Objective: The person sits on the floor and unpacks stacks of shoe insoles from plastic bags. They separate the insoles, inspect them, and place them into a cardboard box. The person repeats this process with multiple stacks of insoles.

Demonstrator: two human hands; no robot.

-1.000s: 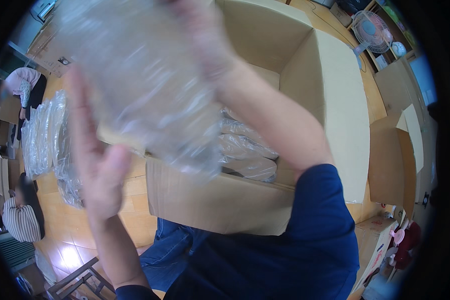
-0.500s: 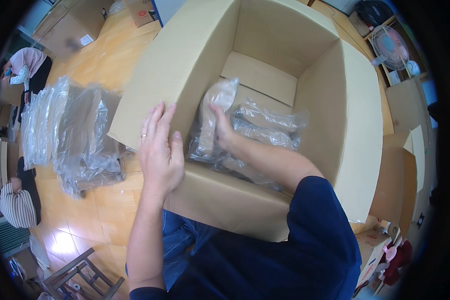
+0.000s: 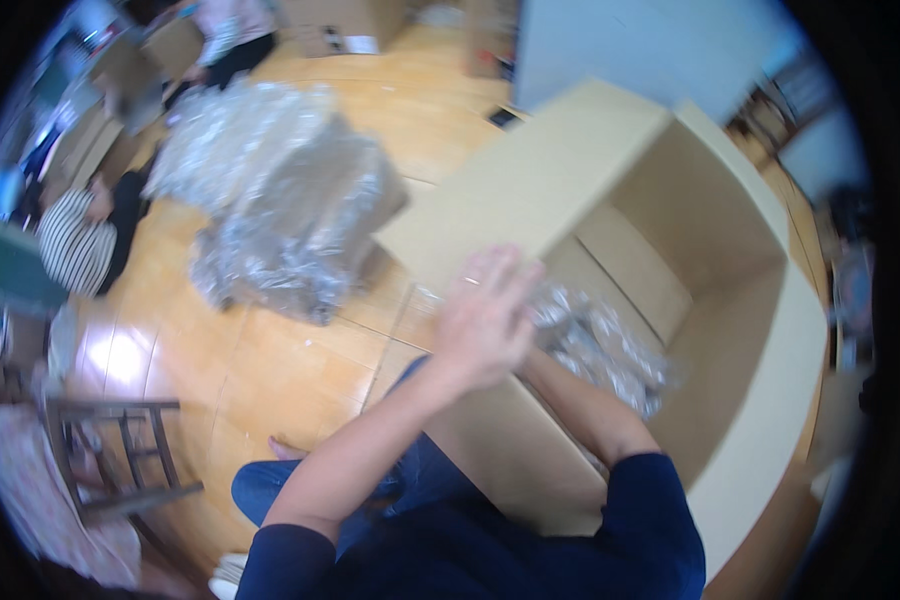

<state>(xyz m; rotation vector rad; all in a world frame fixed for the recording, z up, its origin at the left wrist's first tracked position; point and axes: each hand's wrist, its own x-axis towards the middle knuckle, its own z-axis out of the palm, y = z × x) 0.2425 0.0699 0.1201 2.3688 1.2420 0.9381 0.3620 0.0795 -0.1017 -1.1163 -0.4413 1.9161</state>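
A large open cardboard box (image 3: 530, 450) stands tilted before me, its flaps folded outward. My left hand (image 3: 485, 315), slightly blurred, lies with fingers stretched out on the left flap and rim. Into the box reaches my right forearm (image 3: 595, 405); the right hand is hidden behind the left hand and the box wall, so what it holds does not show. Several packages wrapped in clear plastic (image 3: 610, 345) lie at the bottom of the box.
Left of the box, a big pile of plastic-wrapped brown packages (image 3: 280, 190) sits on the shiny floor. A dark wooden stool (image 3: 125, 455) stands at lower left. A person in a striped top (image 3: 75, 245) and another person (image 3: 232, 30) are beyond. A pale panel (image 3: 640, 50) rises behind.
The view has swung left, so box and pile appear further right. My right hand, earlier around a plastic-wrapped package inside the box, is now hidden. The left hand stays on the flap.
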